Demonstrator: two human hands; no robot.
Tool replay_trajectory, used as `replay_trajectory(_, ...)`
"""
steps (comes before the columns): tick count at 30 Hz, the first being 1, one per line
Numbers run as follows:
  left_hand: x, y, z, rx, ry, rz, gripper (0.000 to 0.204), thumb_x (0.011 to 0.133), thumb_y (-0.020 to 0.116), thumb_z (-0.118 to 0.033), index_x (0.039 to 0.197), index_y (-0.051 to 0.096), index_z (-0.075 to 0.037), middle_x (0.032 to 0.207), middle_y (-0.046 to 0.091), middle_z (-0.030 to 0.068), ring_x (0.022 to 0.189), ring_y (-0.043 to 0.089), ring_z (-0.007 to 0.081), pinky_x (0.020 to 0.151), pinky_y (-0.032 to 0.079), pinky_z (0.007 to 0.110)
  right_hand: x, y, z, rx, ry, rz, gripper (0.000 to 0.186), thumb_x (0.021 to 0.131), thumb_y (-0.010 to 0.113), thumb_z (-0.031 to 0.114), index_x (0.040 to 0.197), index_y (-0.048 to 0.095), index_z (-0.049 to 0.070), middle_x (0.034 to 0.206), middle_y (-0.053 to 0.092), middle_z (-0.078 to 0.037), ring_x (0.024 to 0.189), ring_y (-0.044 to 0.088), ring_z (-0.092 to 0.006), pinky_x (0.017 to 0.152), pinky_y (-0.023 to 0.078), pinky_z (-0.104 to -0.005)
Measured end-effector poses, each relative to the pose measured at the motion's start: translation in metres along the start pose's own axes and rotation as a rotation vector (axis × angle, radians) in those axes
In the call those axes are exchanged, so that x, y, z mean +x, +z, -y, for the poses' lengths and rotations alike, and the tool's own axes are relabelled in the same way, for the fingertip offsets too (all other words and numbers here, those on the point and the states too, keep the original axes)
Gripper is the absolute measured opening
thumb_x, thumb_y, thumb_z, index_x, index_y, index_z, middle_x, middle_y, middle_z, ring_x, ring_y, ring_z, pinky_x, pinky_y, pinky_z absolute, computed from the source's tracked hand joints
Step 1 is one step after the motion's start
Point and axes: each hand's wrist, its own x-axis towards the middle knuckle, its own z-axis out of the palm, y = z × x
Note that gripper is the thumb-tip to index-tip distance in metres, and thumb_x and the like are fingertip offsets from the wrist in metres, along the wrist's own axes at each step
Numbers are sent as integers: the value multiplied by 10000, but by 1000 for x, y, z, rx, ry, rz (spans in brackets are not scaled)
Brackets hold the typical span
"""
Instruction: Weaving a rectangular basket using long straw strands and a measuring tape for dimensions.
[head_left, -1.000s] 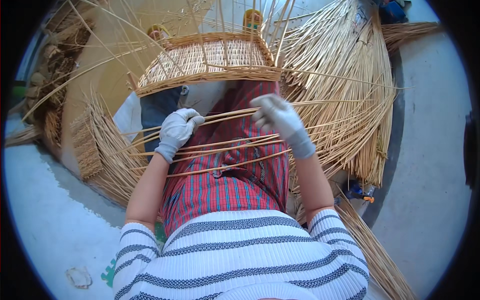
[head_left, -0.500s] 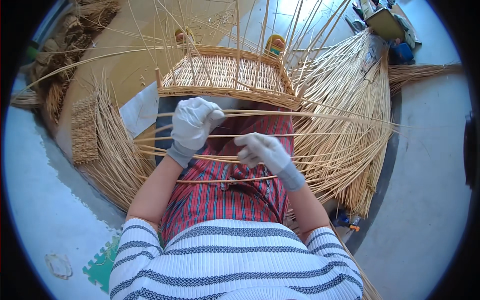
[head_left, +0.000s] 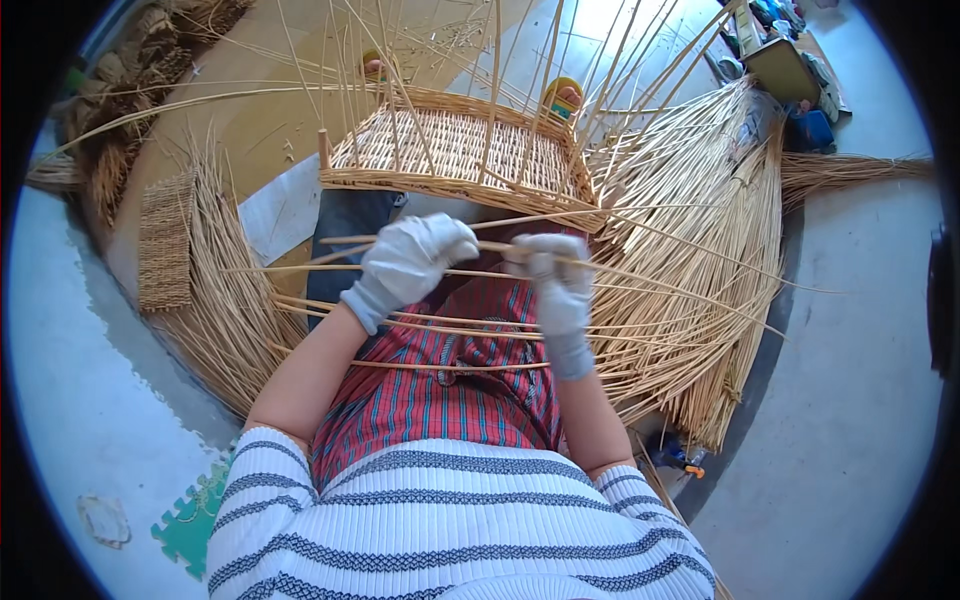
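Observation:
In the head view, my white-gloved left hand is closed on pale thin canes held crosswise above my lap. My gloved right hand, a little blurred, is raised to the right of it, fingers curled round one of those canes. More loose canes lie across the red plaid cloth below both hands. Just beyond them a rectangular woven wicker piece with a low rim and long upright stakes rests between my sandalled feet.
A large bundle of pale canes fans out at right, a smaller one at left beside a woven panel. Dark dried bundles lie at upper left, assorted items at upper right, a green foam tile at lower left.
My right hand has risen from over my lap to the cane beside my left hand and now grips it. My left hand has dropped slightly from half a second ago.

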Motion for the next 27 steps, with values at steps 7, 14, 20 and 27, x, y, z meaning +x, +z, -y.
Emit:
replay_trajectory(7,-7,-14,39,119,-457,-522,247,1016,739,-314,1177,742,-126,1082,750,131,961,744,335,862,589,444,46,-132,11,105,-305,-568,195,1064,703,256,1093,687,64,889,757,-106,756,735,-171,565,603,-257)
replay_trajectory(14,-43,38,15,-220,-182,402,248,974,615,-171,1177,752,-209,1007,764,118,941,749,324,844,588,429,25,-140,-21,-1,-178,-522,195,1063,717,247,1117,647,73,988,770,-153,685,668,-166,592,577,-322)
replay_trajectory(20,6,28,7,-178,-348,-167,230,1040,658,-114,1258,732,-119,1122,765,106,843,733,220,826,594,393,29,-163,-31,58,-105,-379,93,1073,683,174,1137,675,107,1045,781,-142,762,689,-168,653,589,-305)
replay_trajectory(27,96,56,28,-130,-710,-2,467,1119,590,-347,1490,561,-65,1245,762,178,803,750,238,689,611,363,31,-166,-48,136,-251,-302,110,1061,701,144,1162,684,102,1074,777,-125,832,701,-182,706,615,-319)
